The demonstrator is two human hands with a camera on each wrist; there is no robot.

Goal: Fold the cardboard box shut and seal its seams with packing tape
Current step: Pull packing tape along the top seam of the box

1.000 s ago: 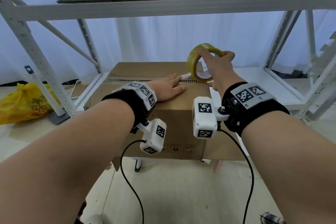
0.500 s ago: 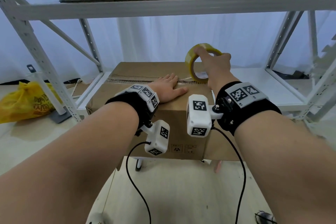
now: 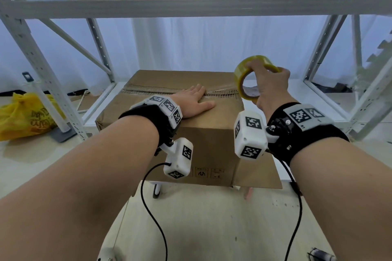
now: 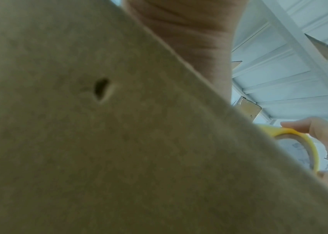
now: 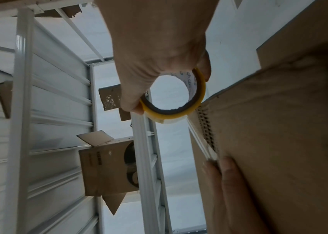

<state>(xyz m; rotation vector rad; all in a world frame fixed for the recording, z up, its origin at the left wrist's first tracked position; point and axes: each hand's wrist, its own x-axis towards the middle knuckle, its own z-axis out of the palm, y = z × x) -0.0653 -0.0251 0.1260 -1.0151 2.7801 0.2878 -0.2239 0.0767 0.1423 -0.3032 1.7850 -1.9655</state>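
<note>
1. Head view: the brown corrugated cardboard box (image 3: 169, 112) is seen resting on the lower white shelf of a white metal rack (image 3: 331, 99), with its top flaps already folded down so that they meet along a centre seam (image 3: 165, 90).
2. The left hand (image 3: 194, 103) is laid flat on the box top, fingers straight and spread, with the fingertips at the seam; nothing is grasped by it, and the flaps appear to be held down by its pressure.
3. The yellowish roll of clear packing tape (image 3: 247, 79) is gripped by the right hand (image 3: 269, 87), fingers passed through the core and the thumb over the outer rim, just beyond the box's right-hand edge and slightly above it.
4. A strip of clear tape (image 3: 220, 89) is seen stretched from the roll leftward to the fingertips of the left hand, low over the seam.
5. In the right wrist view the roll (image 5: 181, 101) is shown beside the exposed corrugated edge of the flaps, with the left fingertips (image 5: 229, 172) pressed near that edge.
6. In the left wrist view little besides blurred cardboard (image 4: 99, 126) is shown, with the roll (image 4: 299, 145) at the right margin.
7. Folding is judged complete. Sealing of the centre seam is judged to be under way; whether the left part of the seam is already taped cannot be told.
8. Left to be done, as judged: the strip to be pressed down and cut, and the side seams to be taped.
</note>
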